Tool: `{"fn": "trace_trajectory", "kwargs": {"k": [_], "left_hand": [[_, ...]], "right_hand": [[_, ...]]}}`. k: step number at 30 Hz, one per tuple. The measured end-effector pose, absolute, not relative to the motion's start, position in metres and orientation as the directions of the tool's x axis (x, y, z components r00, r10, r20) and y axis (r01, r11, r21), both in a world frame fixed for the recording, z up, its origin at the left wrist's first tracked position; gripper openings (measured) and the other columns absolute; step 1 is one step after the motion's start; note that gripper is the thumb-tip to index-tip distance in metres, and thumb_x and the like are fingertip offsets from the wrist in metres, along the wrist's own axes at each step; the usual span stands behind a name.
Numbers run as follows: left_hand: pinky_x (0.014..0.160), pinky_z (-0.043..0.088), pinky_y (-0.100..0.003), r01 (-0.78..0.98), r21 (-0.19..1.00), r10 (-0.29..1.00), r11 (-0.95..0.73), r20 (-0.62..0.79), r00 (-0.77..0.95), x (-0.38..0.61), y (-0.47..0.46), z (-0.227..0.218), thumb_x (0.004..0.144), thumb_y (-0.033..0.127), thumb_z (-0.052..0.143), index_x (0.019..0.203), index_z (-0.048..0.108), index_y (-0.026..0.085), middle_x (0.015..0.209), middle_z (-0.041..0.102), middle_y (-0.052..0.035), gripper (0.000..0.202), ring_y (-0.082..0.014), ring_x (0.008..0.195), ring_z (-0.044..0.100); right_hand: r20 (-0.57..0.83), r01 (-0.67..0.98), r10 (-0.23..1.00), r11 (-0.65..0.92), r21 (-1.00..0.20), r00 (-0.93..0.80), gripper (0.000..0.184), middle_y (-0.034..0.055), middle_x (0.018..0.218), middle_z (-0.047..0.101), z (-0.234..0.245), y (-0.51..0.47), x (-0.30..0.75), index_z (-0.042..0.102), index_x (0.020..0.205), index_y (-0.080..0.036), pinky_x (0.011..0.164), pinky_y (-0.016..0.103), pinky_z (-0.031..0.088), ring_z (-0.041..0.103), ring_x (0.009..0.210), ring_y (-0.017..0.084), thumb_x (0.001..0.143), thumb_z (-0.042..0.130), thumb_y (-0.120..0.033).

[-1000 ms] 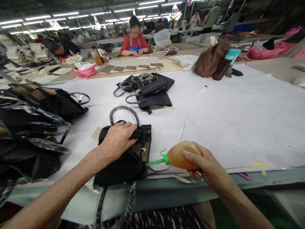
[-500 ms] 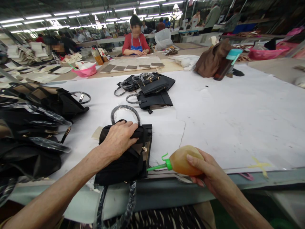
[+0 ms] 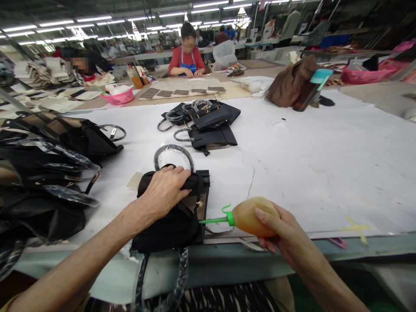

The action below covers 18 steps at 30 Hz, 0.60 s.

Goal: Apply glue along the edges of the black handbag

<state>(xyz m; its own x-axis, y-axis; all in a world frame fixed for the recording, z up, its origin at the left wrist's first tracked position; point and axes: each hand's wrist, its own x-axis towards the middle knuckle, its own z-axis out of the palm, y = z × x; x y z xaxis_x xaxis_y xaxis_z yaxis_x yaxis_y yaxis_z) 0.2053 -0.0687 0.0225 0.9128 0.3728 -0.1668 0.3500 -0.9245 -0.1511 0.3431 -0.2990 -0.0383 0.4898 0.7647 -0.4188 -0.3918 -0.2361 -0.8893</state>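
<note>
A black handbag (image 3: 172,221) with a plastic-wrapped round handle lies at the near edge of the white-covered table (image 3: 308,151). My left hand (image 3: 165,188) presses down on its top, fingers curled over the folded flap. My right hand (image 3: 282,234) grips an amber squeeze bottle (image 3: 250,215) with a green nozzle. The nozzle tip touches the bag's right side edge, beside a small gold fitting.
Two black handbags (image 3: 208,123) lie stacked mid-table. A heap of black bags (image 3: 42,169) fills the left side. A brown bag (image 3: 289,82) and a teal-capped bottle (image 3: 312,89) stand at the back right. A pink basin (image 3: 118,96) sits far left. People work at further tables.
The bottle's nozzle has stayed at the bag's right edge, shifting slightly along it. My left hand keeps its place on the bag.
</note>
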Motion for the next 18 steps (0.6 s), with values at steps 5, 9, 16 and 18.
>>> {"fn": "trace_trajectory", "kwargs": {"k": [5, 9, 16, 18], "left_hand": [[0.071, 0.043, -0.033, 0.352, -0.145, 0.373, -0.925, -0.167, 0.912, 0.205, -0.069, 0.024, 0.080, 0.028, 0.058, 0.095, 0.056, 0.018, 0.095, 0.062, -0.0047, 0.019, -0.0246, 0.088, 0.054], [0.071, 0.043, -0.033, 0.360, -0.144, 0.382, -0.922, -0.179, 0.907, 0.207, -0.070, 0.026, 0.080, 0.029, 0.058, 0.095, 0.056, 0.018, 0.095, 0.062, -0.0046, 0.019, -0.0247, 0.088, 0.054], [0.072, 0.043, -0.034, 0.359, -0.145, 0.380, -0.922, -0.167, 0.910, 0.207, -0.069, 0.025, 0.081, 0.028, 0.057, 0.094, 0.056, 0.017, 0.095, 0.062, -0.0047, 0.017, -0.0247, 0.088, 0.055], [0.072, 0.043, -0.034, 0.355, -0.146, 0.376, -0.923, -0.161, 0.913, 0.207, -0.069, 0.024, 0.081, 0.028, 0.057, 0.094, 0.056, 0.017, 0.095, 0.062, -0.0048, 0.017, -0.0248, 0.088, 0.055]], "right_hand": [[-0.434, -0.383, 0.753, -0.260, -0.886, 0.494, 0.039, 0.0030, 0.063, 0.056, -0.038, -0.304, 0.343, 0.052, 0.093, -0.013, 0.032, 0.015, 0.031, 0.049, 0.044, 0.012, 0.079, 0.065, -0.048], [-0.442, -0.388, 0.766, -0.271, -0.881, 0.467, 0.040, 0.0047, 0.064, 0.058, -0.037, -0.306, 0.341, 0.052, 0.093, -0.013, 0.032, 0.016, 0.029, 0.049, 0.043, 0.013, 0.078, 0.065, -0.049], [-0.448, -0.319, 0.769, -0.328, -0.889, 0.456, 0.040, 0.0032, 0.062, 0.057, -0.023, -0.310, 0.340, 0.050, 0.086, -0.016, 0.032, 0.016, 0.030, 0.051, 0.042, 0.013, 0.075, 0.065, -0.051], [-0.449, -0.301, 0.767, -0.342, -0.890, 0.459, 0.039, 0.0020, 0.060, 0.056, -0.020, -0.310, 0.341, 0.050, 0.085, -0.016, 0.032, 0.017, 0.030, 0.051, 0.041, 0.013, 0.074, 0.065, -0.051]]}}
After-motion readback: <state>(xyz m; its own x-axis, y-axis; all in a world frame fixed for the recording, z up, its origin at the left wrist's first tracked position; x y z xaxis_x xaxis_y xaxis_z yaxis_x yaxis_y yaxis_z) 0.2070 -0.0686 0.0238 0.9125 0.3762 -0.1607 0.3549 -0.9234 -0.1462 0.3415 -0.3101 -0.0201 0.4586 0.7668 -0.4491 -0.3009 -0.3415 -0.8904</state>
